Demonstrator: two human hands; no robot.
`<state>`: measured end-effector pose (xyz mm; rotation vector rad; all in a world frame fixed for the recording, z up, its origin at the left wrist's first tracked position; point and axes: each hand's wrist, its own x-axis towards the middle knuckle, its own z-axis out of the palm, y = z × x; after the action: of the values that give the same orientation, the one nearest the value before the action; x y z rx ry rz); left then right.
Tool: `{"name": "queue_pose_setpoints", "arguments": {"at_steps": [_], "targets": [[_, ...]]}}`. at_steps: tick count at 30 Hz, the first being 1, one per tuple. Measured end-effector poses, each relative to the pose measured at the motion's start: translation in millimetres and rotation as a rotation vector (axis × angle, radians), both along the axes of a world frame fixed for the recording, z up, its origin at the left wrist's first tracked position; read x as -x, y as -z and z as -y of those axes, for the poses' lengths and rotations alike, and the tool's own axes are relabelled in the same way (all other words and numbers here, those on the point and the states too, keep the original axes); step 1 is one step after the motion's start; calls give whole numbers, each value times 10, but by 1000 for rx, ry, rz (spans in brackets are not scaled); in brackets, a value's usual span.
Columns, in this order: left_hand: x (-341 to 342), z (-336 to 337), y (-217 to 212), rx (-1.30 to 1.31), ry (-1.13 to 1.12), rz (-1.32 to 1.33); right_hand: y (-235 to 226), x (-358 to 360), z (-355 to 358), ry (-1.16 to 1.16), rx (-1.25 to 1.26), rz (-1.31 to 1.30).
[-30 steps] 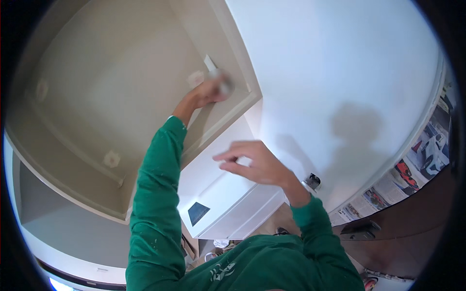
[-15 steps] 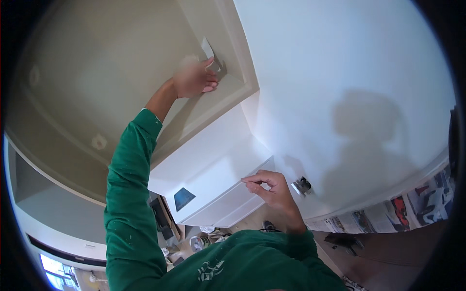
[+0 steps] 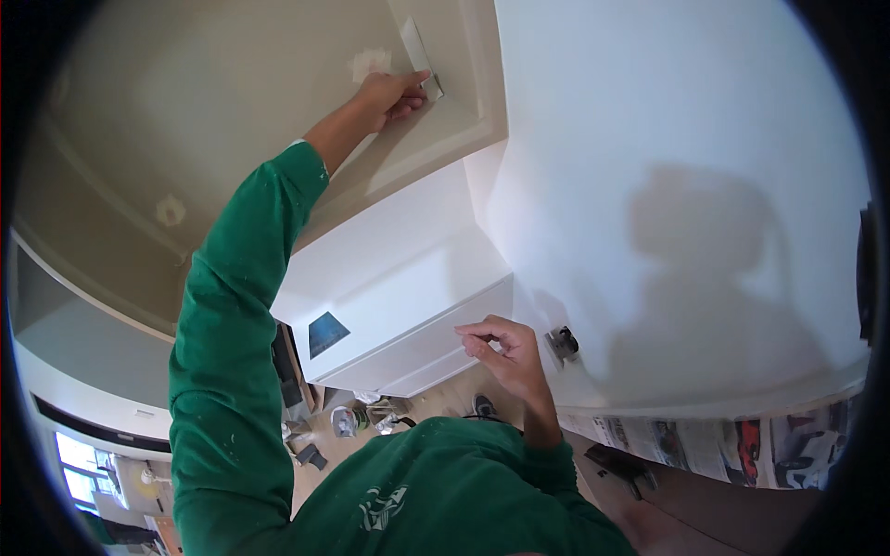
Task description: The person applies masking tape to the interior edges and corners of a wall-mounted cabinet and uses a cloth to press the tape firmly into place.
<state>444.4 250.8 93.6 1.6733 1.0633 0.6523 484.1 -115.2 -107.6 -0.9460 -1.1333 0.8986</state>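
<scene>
Strip: thin, narrow, off-white strip, smooth-faced, straight along its upper length, with a greyer, shaded portion at its lower end. Location: in the inner corner of a beige recess, beside a pale rough patch. Orientation: long axis steep, slanting from upper left to lower right in view; one end points away from the person, the other toward the recess's near corner.

Left hand: at the strip's lower end, index finger extended along it, remaining fingers curled; cannot tell whether the strip is pinched or only pressed.

Right hand: below, well apart from the strip; fingers bent, thumb tip close to the index fingertip; contact between them cannot be told.

Surroundings: white boxed unit bearing a dark blue panel; broad white surface; dark fitting near the right hand; printed sheets along the lower right.
</scene>
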Motion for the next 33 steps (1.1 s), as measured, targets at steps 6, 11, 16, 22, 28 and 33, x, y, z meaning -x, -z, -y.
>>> {"name": "queue_pose_setpoints", "arguments": {"at_steps": [6, 11, 16, 22, 28, 33], "targets": [[-39, -27, 42, -129, -68, -49, 49, 17, -15, -28, 1, -26], [-195, 75, 75, -180, -137, 11, 71, 12, -63, -21, -22, -65], [-202, -27, 146, -295, -162, -35, 59, 40, -105, -29, -43, -43], [-243, -62, 191, -386, -156, -28, 76, 16, -140, -22, -36, -48], [-202, -81, 218, -544, -170, -140, 48, 3, -168, -11, -54, -33], [-235, -73, 204, -592, -200, -285, 58, -19, -171, -13, -38, -25]]}}
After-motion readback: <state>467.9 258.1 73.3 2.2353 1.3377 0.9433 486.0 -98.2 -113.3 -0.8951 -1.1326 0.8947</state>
